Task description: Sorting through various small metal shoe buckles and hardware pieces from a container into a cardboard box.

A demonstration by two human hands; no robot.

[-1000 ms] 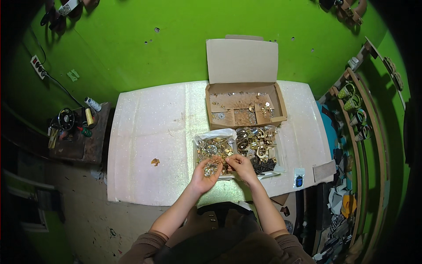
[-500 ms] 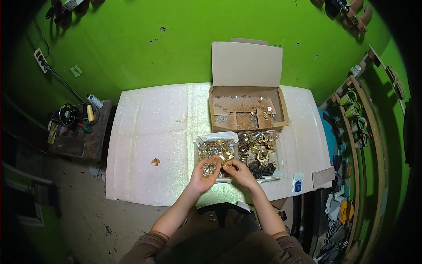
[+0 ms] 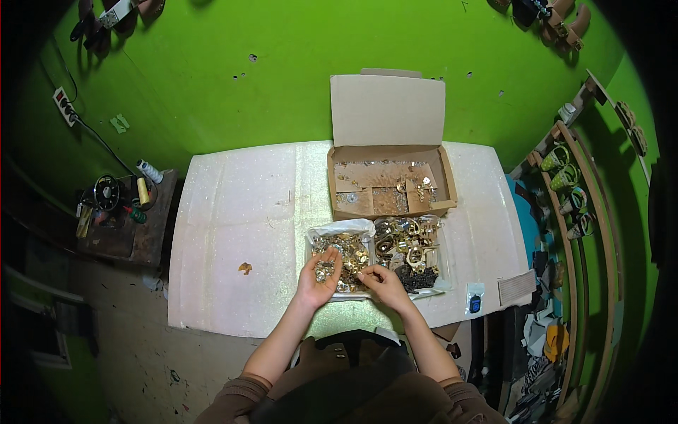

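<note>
My left hand (image 3: pixel 315 286) is palm up and cupped, holding a small heap of shiny metal fittings (image 3: pixel 325 271). Just to its right, my right hand (image 3: pixel 386 285) has its fingertips pinched together over the same tray; whether a small piece is between them is too small to tell. Both hands are over a white-lined tray (image 3: pixel 344 227) full of mixed gold and silver fittings. Beside it on the right, another tray (image 3: pixel 447 277) holds gold buckles (image 3: pixel 417 253) and a pile of black pieces (image 3: pixel 415 280).
Behind the trays stands an open cardboard box (image 3: pixel 390 112) with dividers and scattered small metal bits. A brown scrap (image 3: pixel 245 268) lies on the pale table (image 3: pixel 233 212). A small packet (image 3: pixel 475 299) and a grey card (image 3: pixel 516 287) lie at right. Sandals (image 3: pixel 565 177) hang on a wooden rack.
The view has shifted slightly, so the table and trays appear lower and further left. My right hand has moved a little away from my left palm, which still holds the fittings.
</note>
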